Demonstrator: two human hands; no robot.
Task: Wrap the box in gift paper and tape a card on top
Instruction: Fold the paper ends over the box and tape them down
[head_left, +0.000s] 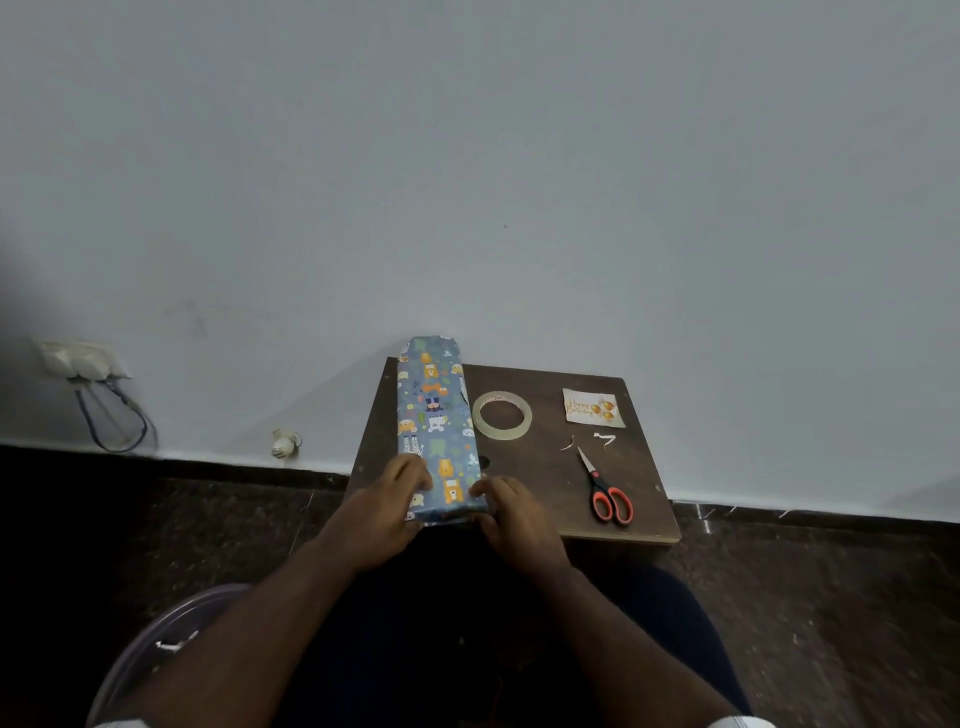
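A long box (434, 421) wrapped in blue gift paper with orange animal prints lies lengthwise on the left part of a small dark wooden table (545, 467), its far end against the wall. My left hand (384, 512) grips the box's near left corner, fingers curled over the top. My right hand (511, 512) holds the near right corner, fingers on the edge. A roll of clear tape (502, 414) lies right of the box. A small "Happy Birthday" card (592, 409) rests flat at the table's far right.
Scissors with red handles (605, 491) lie on the table's right side, blades pointing away. Two small white scraps (602, 439) sit near the card. A wall socket with cables (83, 364) is at the left. The rim of a round purple stool (156, 639) shows lower left.
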